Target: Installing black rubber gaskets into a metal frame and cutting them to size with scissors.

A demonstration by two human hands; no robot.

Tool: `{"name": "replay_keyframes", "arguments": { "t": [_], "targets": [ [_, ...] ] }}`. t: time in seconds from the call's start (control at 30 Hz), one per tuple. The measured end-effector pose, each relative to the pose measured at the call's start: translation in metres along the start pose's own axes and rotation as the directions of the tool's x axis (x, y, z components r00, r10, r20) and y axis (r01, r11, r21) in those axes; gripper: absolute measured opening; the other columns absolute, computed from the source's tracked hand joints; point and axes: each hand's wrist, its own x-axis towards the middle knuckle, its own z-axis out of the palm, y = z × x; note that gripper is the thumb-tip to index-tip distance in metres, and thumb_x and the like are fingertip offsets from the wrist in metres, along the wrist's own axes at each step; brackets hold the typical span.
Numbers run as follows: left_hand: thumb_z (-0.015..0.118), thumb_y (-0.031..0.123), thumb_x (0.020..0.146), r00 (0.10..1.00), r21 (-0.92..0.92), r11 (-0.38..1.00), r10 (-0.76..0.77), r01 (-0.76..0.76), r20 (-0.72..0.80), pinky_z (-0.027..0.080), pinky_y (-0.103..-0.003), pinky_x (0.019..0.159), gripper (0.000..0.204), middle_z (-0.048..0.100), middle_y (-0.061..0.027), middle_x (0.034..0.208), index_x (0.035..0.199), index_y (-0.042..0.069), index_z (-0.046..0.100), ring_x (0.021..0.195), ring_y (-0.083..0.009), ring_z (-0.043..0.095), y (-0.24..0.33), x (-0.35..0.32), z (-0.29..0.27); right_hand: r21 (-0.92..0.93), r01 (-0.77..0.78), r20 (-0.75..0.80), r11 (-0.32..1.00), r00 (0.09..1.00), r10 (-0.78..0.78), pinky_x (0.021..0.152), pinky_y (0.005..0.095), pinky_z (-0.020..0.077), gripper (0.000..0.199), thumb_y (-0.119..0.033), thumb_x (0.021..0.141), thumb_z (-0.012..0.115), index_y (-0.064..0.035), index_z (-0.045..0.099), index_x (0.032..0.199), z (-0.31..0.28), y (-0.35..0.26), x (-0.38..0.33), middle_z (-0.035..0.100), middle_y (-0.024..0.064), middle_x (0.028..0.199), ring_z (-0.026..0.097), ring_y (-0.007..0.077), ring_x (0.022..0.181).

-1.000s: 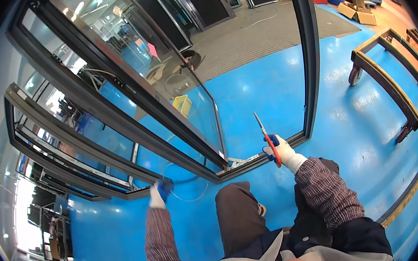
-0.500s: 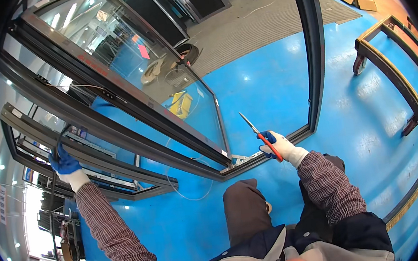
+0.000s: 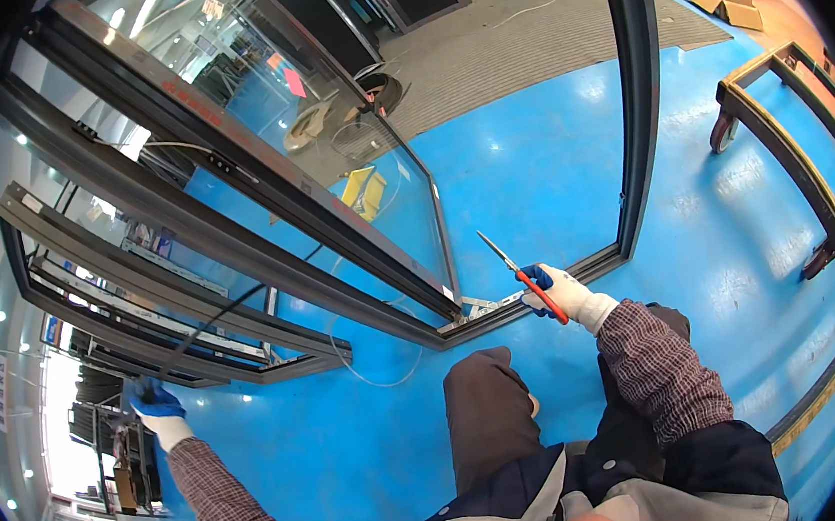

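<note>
At the left, my left hand, in a white and blue work glove, is closed around the end of a thin black rubber strip. The strip runs taut up to the right, across the lower dark frame, to the big dark window frame. My right hand, gloved alike, grips red-handled long-nose pliers, their slim metal tip pointing up and away to the left. The pliers are above the big frame's bottom corner. A glazed sash stands open within that frame.
Another dark frame stands at the left, and a thin pale cable loops beside it on the blue floor. At the right is a wheeled trolley. Cardboard boxes lie farther back. A yellow object shows through the glass.
My left hand has moved down and toward me from the left-hand frame, drawing the black strip out straight. The right hand with the pliers has barely moved.
</note>
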Motion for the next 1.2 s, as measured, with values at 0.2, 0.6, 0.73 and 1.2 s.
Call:
{"name": "replay_keyframes", "arguments": {
  "t": [0.2,0.6,0.73,1.2],
  "targets": [
    [0.057,0.024,0.089,1.000,0.275,0.961,-0.018,0.013,0.015,0.049,-0.030,0.080,0.032,0.065,-0.0126,0.098,0.109,-0.002,0.060,0.085,-0.0238,0.060,0.117,0.126,-0.155,-0.020,0.008,0.032,1.000,0.999,-0.008,0.064,0.0276,0.0471,0.047,-0.028,0.077,0.065,-0.0066,0.053,0.117,0.010,-0.006,0.000,0.063,0.0062,0.085,0.058,0.0173,0.070],
    [0.061,0.031,0.088,0.982,0.652,0.750,-0.183,0.113,0.040,0.049,-0.028,0.070,0.040,0.065,-0.0124,0.091,0.107,-0.004,0.061,0.075,-0.0196,0.059,0.036,-0.043,-0.131,-0.070,-0.030,0.018,0.997,0.999,0.032,0.062,0.0268,0.0472,0.047,-0.027,0.077,0.063,-0.0071,0.053,0.118,0.011,-0.002,-0.010,0.062,0.0052,0.083,0.058,0.0171,0.069],
    [0.062,0.034,0.087,0.969,0.760,0.636,-0.243,0.130,0.037,0.049,-0.027,0.067,0.043,0.065,-0.0123,0.089,0.106,-0.005,0.061,0.072,-0.0182,0.058,-0.025,-0.118,0.004,-0.084,-0.046,0.019,0.995,0.999,0.048,0.063,0.0267,0.0475,0.047,-0.026,0.077,0.063,-0.0079,0.053,0.119,0.002,0.004,-0.016,0.062,0.0059,0.086,0.059,0.0170,0.071],
    [0.055,0.026,0.089,0.520,0.572,0.820,-0.498,0.021,0.694,0.048,-0.042,0.071,0.027,0.067,-0.0178,0.089,0.103,0.004,0.061,0.078,-0.0383,0.061,-0.270,-0.391,0.350,0.346,0.405,-0.249,0.847,0.909,-0.333,0.086,0.0332,0.0509,0.061,-0.001,0.074,0.069,-0.0112,0.045,0.130,-0.006,-0.026,0.010,0.061,0.0076,0.113,0.060,0.0219,0.104]
  ]
}}
